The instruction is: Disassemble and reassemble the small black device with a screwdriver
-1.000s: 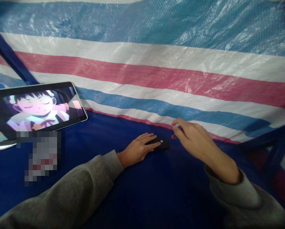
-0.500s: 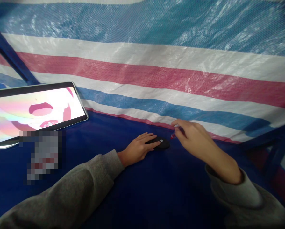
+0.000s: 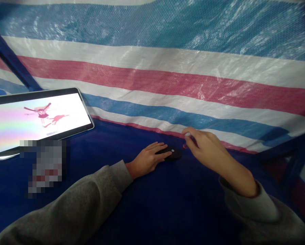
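Only the picture on the white-edged rectangular tablet (image 3: 65, 117) changes; right hand (image 3: 206, 146) stays pinched on small clear red-tipped object (image 3: 185, 146), left hand (image 3: 147, 160) rests unclamped, fingers apart, on black oval device (image 3: 176, 153) beside it, so work seems paused.

Flat black object (image 3: 178, 154) lying level on blue surface (image 3: 167, 200); rounded end pointing right, small white dot showing on top; other end hiding beneath fingers of left hand (image 3: 147, 158); slim object (image 3: 185, 146), whitish above, red at lower tip, tilting in pinch of right hand (image 3: 210, 149), just beside rounded end; thumb partly covering it.
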`<state>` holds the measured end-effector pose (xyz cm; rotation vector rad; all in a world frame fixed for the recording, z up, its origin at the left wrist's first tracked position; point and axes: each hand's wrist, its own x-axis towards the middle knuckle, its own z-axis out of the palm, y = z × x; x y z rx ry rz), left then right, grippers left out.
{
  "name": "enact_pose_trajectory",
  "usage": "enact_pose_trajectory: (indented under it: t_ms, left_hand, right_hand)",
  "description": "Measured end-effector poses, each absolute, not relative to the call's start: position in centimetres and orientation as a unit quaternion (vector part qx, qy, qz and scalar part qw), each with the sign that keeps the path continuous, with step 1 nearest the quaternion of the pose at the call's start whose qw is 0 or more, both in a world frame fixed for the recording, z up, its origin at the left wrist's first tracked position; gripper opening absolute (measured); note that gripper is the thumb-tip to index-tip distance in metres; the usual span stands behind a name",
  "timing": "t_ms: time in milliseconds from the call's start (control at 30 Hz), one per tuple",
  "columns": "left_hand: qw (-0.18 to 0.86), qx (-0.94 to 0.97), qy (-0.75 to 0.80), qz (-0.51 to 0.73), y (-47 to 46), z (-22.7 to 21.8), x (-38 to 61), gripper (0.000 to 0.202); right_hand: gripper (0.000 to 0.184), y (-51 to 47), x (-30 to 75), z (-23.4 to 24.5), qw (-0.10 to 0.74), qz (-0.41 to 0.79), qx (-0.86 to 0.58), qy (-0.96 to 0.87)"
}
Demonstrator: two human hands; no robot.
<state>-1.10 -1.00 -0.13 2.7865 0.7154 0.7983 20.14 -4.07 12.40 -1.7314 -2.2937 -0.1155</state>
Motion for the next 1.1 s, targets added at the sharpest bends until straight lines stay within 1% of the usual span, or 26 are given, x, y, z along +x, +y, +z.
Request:
enact_pose_trajectory:
  t_ms: [200, 333, 567, 700, 800, 900, 1000, 1100]
  left_hand:
    - [0.076, 0.932, 0.238, 0.262, -0.97, -0.19, -1.14, 0.037]
    - [0.079, 0.93, 0.238, 0.269, -0.94, -0.25, -1.13, 0.037]
    - [0.074, 0.931, 0.236, 0.268, -0.94, -0.35, -1.18, 0.038]
    - [0.083, 0.928, 0.238, 0.275, -1.01, -0.3, -1.17, 0.037]
    - [0.082, 0.929, 0.238, 0.273, -1.07, -0.15, -1.17, 0.037]
    - [0.074, 0.931, 0.237, 0.268, -1.11, -0.02, -1.19, 0.037]
    - [0.078, 0.928, 0.242, 0.272, -1.13, 0.05, -1.22, 0.037]
    - [0.083, 0.926, 0.241, 0.279, -1.14, 0.05, -1.24, 0.037]
  right_hand:
    - [0.031, -4.05, 20.24, 12.4, 0.131, -0.03, -0.616, -0.776]
    - [0.023, -4.12, 20.25, 12.44, 0.143, -0.033, -0.593, -0.792]
    - [0.031, -4.13, 20.17, 12.48, 0.13, -0.031, -0.617, -0.776]
    - [0.021, -4.16, 20.19, 12.4, 0.149, -0.03, -0.597, -0.788]
    - [0.022, -4.17, 20.12, 12.4, 0.142, -0.029, -0.594, -0.792]
    - [0.029, -4.14, 20.11, 12.43, 0.13, -0.034, -0.612, -0.779]
    - [0.024, -4.07, 20.16, 12.35, 0.144, -0.039, -0.603, -0.783]
    - [0.026, -4.01, 20.16, 12.17, 0.149, -0.048, -0.588, -0.794]
